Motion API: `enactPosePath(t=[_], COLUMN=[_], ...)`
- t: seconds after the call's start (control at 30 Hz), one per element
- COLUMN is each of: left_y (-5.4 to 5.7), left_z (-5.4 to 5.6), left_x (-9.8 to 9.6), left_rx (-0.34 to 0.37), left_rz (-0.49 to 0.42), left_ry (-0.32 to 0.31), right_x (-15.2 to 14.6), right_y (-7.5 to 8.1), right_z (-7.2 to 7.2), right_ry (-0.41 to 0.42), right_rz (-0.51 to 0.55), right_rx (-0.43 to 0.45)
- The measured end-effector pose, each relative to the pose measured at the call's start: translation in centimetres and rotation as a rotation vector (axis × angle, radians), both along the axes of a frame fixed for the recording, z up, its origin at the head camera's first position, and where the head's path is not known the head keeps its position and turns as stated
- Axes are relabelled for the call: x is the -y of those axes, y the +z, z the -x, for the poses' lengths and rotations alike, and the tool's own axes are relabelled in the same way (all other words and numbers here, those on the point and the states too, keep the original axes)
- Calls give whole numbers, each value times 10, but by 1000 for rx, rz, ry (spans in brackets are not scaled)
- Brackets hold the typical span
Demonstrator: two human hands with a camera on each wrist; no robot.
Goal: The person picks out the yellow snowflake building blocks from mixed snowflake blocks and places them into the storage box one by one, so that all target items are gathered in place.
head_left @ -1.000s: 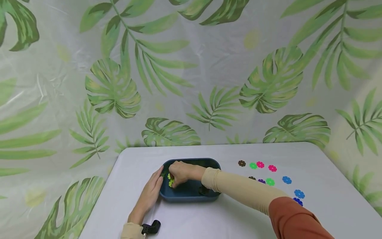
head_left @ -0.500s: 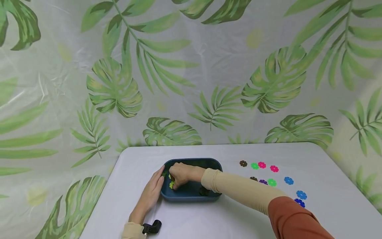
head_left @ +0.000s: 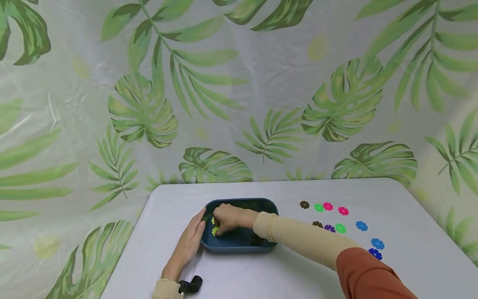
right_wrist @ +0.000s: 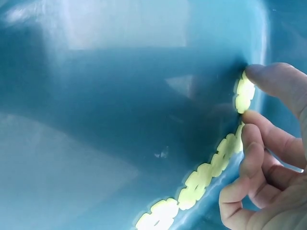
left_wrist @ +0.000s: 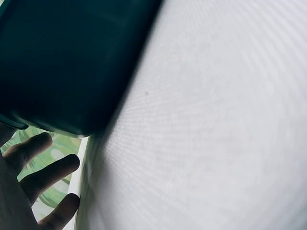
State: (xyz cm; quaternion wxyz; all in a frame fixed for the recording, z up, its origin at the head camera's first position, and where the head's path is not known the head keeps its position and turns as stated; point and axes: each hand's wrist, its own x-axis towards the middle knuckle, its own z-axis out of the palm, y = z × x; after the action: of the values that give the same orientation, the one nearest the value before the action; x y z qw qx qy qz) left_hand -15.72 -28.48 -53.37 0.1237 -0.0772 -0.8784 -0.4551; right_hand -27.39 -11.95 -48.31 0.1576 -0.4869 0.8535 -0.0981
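Observation:
A dark blue tray (head_left: 239,249) stands on the white table. Inside it my right hand (head_left: 228,216) reaches to the left end. In the right wrist view the thumb and index finger of that hand (right_wrist: 273,148) pinch a yellow flower-shaped disc (right_wrist: 244,93) by its edges, low against the tray wall. More such yellow discs (right_wrist: 195,186) form a row along the wall below it. My left hand (head_left: 191,237) rests along the tray's left outer side, fingers extended; in the left wrist view its fingers (left_wrist: 50,175) show beneath the dark tray wall (left_wrist: 72,62).
To the right of the tray lie several loose flower discs: brown (head_left: 304,204), green (head_left: 340,228), pink (head_left: 343,211), purple (head_left: 330,228) and blue (head_left: 377,243). A leaf-print sheet (head_left: 261,104) hangs behind the table (head_left: 410,232).
The view has shifted very slightly. Both hands keep nearly the same places at the tray, with only small motion of the right fingers at the yellow discs.

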Motion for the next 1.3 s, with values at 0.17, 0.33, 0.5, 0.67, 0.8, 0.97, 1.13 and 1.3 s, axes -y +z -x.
enactPosePath(t=[0.17,0.33,0.5,0.67,0.8,0.97,1.13,1.3], left_y=[0,4,6,4,4,4,5,4], left_z=[0,-1,-1,-1,-3,-4,-5,-4], left_x=[-2,-2,-2,-3,-4,-4,-4,-6], left_rx=[0,42,61,41,46,63,68,78], left_rz=[6,7,20,31,33,44,32,27], left_ry=[-7,1,5,6,10,19,9,-2], right_x=[-4,-11,-30,-65,-102,-152,-208,-264], right_y=[1,17,42,63,70,72,67,53], right_z=[2,5,10,17,24,33,29,18], right_ry=[2,25,17,-5,-57,-171,-317,-431], right_rz=[20,76,169,283,347,431,501,515], right_rx=[9,-16,-7,-53,-104,-122,-86,-119])
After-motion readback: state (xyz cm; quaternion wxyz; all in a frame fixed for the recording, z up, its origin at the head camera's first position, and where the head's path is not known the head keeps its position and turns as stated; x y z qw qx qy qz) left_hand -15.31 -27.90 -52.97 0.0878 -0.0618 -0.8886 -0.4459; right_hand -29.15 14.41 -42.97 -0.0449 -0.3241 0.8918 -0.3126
